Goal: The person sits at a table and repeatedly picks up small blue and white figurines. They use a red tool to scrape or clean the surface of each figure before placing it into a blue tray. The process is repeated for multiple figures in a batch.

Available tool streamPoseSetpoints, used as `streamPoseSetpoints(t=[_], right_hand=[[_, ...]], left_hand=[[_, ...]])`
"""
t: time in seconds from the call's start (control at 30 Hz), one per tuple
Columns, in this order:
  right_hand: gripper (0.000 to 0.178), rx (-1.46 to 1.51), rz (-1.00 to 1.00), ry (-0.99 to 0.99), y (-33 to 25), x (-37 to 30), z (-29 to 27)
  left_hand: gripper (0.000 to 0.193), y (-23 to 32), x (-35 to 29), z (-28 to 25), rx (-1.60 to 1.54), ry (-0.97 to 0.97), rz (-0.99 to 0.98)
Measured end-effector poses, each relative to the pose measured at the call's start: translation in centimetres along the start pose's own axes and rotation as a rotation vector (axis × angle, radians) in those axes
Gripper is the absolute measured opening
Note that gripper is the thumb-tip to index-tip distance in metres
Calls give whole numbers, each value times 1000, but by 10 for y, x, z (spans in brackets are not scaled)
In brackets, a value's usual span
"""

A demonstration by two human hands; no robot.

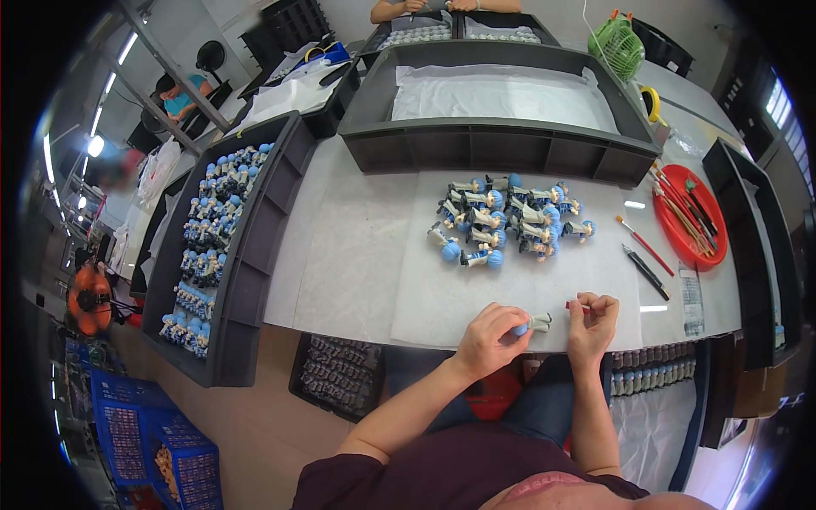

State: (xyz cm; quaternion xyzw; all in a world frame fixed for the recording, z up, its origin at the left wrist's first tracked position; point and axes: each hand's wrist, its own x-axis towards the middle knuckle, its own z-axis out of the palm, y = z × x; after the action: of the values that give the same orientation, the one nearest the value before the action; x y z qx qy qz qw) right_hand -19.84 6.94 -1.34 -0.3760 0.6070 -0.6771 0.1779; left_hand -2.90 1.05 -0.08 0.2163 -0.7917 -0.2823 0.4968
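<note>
A green fan (625, 53) stands at the back right, and near to it is a yellow tape roll (653, 108). On the left side there is an orange fan (83, 301) — below it, blue crates (129, 391). Farther back — a person in teal shirt (180, 104).

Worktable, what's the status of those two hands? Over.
Left hand holding blue-headed figurine. Right hand pinching small red item. Figurine pile farther off, touching neither hand.

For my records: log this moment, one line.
left hand: holds blue-topped figurine; right hand: holds red object, partly hidden; figurine cluster: ahead
</note>
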Motion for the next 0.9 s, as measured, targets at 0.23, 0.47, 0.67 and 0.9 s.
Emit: streamPoseSetpoints(t=[0.23,0.47,0.67,0.9], right_hand=[[27,-4,-30,0,6,0,-2],[26,-28,-27,-12,3,0,-2],[26,-10,-24,-21,2,0,-3],[30,144,90,-77,-2,10,-10]], left_hand=[[27,3,-1,0,7,-6,-20],[27,1,-1,1,15,-6,-9],[27,2,-1,0,31,1,6],[27,3,-1,0,26,-11,-5]])
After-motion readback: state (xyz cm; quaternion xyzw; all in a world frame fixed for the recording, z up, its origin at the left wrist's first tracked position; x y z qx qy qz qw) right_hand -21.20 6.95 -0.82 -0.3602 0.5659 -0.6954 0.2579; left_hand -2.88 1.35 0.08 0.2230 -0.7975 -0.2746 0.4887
